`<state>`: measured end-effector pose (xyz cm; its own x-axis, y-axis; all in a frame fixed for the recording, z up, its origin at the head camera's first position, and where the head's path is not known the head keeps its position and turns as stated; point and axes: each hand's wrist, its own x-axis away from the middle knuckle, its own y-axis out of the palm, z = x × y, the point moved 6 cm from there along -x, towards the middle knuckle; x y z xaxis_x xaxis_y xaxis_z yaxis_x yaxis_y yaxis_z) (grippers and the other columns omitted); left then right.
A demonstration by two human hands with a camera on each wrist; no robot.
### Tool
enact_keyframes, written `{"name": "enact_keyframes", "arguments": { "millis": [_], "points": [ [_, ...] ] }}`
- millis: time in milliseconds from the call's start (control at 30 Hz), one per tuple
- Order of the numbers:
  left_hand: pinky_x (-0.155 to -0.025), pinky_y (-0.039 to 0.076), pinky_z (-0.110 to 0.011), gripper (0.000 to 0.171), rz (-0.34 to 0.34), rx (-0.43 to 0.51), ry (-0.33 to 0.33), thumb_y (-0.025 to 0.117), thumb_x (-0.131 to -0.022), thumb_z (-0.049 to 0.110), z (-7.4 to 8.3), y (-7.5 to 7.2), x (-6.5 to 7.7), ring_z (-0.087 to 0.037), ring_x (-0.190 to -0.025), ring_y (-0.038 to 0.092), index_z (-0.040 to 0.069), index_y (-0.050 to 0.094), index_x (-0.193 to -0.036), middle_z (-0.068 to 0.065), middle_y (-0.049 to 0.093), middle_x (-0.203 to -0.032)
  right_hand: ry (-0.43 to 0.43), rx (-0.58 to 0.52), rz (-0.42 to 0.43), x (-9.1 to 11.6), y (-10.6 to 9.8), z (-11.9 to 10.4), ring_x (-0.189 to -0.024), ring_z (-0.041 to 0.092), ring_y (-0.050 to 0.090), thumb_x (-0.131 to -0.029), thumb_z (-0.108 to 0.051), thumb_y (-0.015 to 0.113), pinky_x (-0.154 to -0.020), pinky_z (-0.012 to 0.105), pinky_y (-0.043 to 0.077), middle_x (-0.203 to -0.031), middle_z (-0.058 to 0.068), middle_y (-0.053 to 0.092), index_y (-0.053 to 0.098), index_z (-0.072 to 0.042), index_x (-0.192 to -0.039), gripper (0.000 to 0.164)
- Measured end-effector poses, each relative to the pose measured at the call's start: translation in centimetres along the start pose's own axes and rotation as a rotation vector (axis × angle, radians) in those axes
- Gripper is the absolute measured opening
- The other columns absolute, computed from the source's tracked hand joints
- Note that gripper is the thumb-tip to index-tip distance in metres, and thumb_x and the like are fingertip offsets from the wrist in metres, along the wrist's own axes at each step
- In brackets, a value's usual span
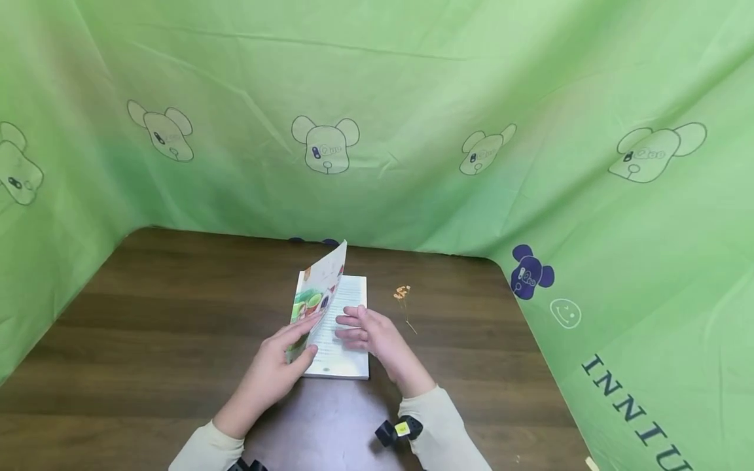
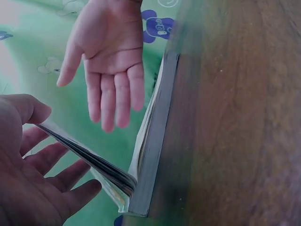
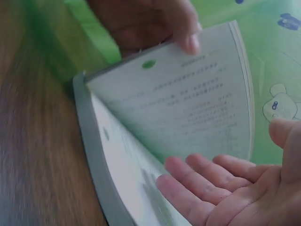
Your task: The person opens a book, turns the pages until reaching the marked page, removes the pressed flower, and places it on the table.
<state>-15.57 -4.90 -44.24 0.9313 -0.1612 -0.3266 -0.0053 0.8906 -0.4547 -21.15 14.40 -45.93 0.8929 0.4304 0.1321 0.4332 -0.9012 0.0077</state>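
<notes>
A thick paperback book (image 1: 338, 363) lies partly opened on the wooden table, its colourful illustrated cover (image 1: 317, 288) raised on the left with a bundle of pages. My left hand (image 1: 273, 366) holds that raised bundle near its lower edge; the left wrist view shows the thumb on one side of the pages (image 2: 89, 157) and the fingers on the other. Over the printed right-hand page hovers my right hand (image 1: 383, 340), fingers extended and palm turned inward, holding nothing. Lines of print cover the raised page (image 3: 188, 94) in the right wrist view.
Right of the book lies a small dried flower sprig (image 1: 403, 297) with orange blossoms. Green cloth (image 1: 406, 196) printed with bear heads hangs around the back and sides of the brown table (image 1: 177, 314). Dark wrist-camera mounts (image 1: 400, 430) sit at the sleeves.
</notes>
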Motion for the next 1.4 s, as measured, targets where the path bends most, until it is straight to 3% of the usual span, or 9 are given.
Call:
{"name": "enact_keyframes", "arguments": {
  "millis": [100, 233, 400, 500, 733, 900, 1200, 1400],
  "points": [
    [-0.114, 0.042, -0.049, 0.053, -0.01, -0.037, 0.027, 0.074, -0.093, 0.01, 0.1, 0.2, 0.1, -0.027, -0.141, 0.052, 0.022, 0.062, -0.143, 0.002, 0.059, -0.148, 0.016, -0.102, -0.031, -0.5, 0.4, -0.1, -0.128, 0.046, 0.059, -0.111, -0.049, 0.032, -0.102, 0.052, 0.053, -0.147, 0.03, 0.052, 0.039, 0.008, -0.151, 0.071],
    [-0.112, 0.044, -0.052, 0.052, -0.042, -0.067, 0.056, 0.075, -0.093, 0.011, 0.1, 0.7, 0.2, -0.027, -0.138, 0.054, 0.02, 0.063, -0.143, 0.0, 0.059, -0.148, 0.037, -0.198, -0.038, -0.7, 0.7, -0.2, -0.127, 0.043, 0.061, -0.111, -0.05, 0.032, -0.103, 0.053, 0.052, -0.149, 0.033, 0.048, 0.034, 0.011, -0.152, 0.074],
    [-0.112, 0.044, -0.051, 0.05, -0.08, -0.143, 0.105, 0.076, -0.092, 0.012, 0.4, 1.4, 0.5, -0.029, -0.137, 0.055, 0.017, 0.065, -0.14, -0.001, 0.06, -0.147, 0.042, -0.259, -0.027, -0.8, 0.8, -0.2, -0.105, 0.024, 0.072, -0.11, -0.05, 0.035, -0.096, 0.045, 0.057, -0.127, 0.023, 0.066, 0.038, 0.014, -0.147, 0.074],
    [-0.113, 0.043, -0.049, 0.049, -0.106, -0.183, 0.114, 0.076, -0.092, 0.014, 0.3, 1.8, 0.7, -0.028, -0.138, 0.054, 0.018, 0.066, -0.14, 0.001, 0.06, -0.147, 0.052, -0.261, -0.017, -0.7, 0.6, 0.0, -0.094, 0.017, 0.073, -0.11, -0.047, 0.037, -0.088, 0.037, 0.06, -0.115, 0.014, 0.072, 0.041, 0.014, -0.145, 0.07],
    [-0.112, 0.044, -0.049, 0.053, -0.158, -0.268, 0.149, 0.079, -0.088, 0.011, 0.0, 2.7, 1.2, -0.027, -0.138, 0.053, 0.02, 0.066, -0.139, 0.0, 0.059, -0.148, 0.093, -0.209, 0.01, -0.1, 0.4, 0.7, -0.093, 0.015, 0.074, -0.109, -0.03, 0.047, -0.084, 0.033, 0.061, -0.117, 0.017, 0.073, 0.044, 0.012, -0.144, 0.055],
    [-0.112, 0.045, -0.051, 0.056, -0.175, -0.332, 0.186, 0.082, -0.086, 0.009, 0.0, 2.5, 1.2, -0.032, -0.138, 0.053, 0.019, 0.067, -0.138, -0.004, 0.059, -0.148, 0.097, -0.16, 0.043, -0.2, 0.3, 0.8, -0.094, 0.014, 0.074, -0.102, -0.011, 0.056, -0.082, 0.033, 0.061, -0.119, 0.017, 0.072, 0.046, 0.006, -0.146, 0.049],
    [-0.11, 0.046, -0.053, 0.056, -0.236, -0.416, 0.096, 0.082, -0.086, 0.012, -0.9, 1.6, 0.8, -0.034, -0.141, 0.049, 0.021, 0.066, -0.139, -0.004, 0.054, -0.153, 0.072, -0.119, 0.089, -0.8, 0.0, 0.8, -0.094, 0.016, 0.075, -0.1, -0.002, 0.058, -0.082, 0.035, 0.062, -0.124, 0.024, 0.07, 0.047, 0.009, -0.143, 0.046],
    [-0.109, 0.046, -0.052, 0.059, -0.264, -0.451, 0.039, 0.082, -0.087, 0.014, -1.5, 1.4, 0.7, -0.035, -0.143, 0.046, 0.025, 0.064, -0.142, -0.004, 0.05, -0.156, 0.078, -0.138, 0.169, -0.7, -0.8, 1.1, -0.09, 0.016, 0.074, -0.096, 0.004, 0.061, -0.079, 0.033, 0.062, -0.126, 0.026, 0.068, 0.046, 0.007, -0.145, 0.051]
  ]
}}
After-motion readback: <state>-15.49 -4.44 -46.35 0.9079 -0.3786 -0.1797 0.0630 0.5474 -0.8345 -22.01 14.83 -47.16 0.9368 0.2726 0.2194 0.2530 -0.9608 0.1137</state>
